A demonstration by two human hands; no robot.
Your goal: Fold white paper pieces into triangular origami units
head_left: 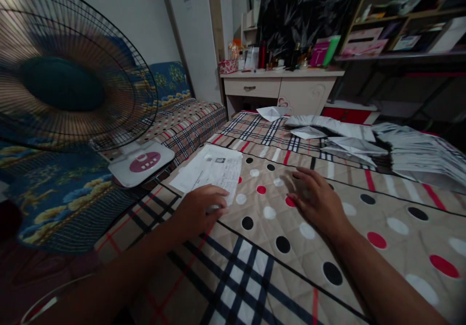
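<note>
the bed cover (pixel 291 271) fills the lower frame, beige, checked in navy and white at the bottom and dotted black, red and white across the middle. the left hand (pixel 204 206), just left of center, rests at the near right edge of the sheets (pixel 192 172), thumb and fingers curled toward each other; whether they pinch the paper, i cannot tell. the right hand (pixel 320 201), right of center, is over the dots, its thumb and fingers apart.

the sheets lie flat on the bed cover, overlapping, left of center. the top one carries printed lines, a ruled table and a small dark picture; the print is too small to read.

at middle right stands a thick stack (pixel 424 153) of folded white paper, with a folded row (pixel 331 125) and loose folded pieces (pixel 351 146) to its left.

the fan (pixel 61 83) takes up the upper left, a pink button panel (pixel 144 162) on its white base. behind, at top center, a cream dresser (pixel 251 88) bears bottles, a purple box (pixel 320 53) and a green tube (pixel 331 50), their labels illegible. a dark leaf-patterned curtain (pixel 302 12) hangs above; shelves (pixel 396 18) hold boxes at upper right.
</note>
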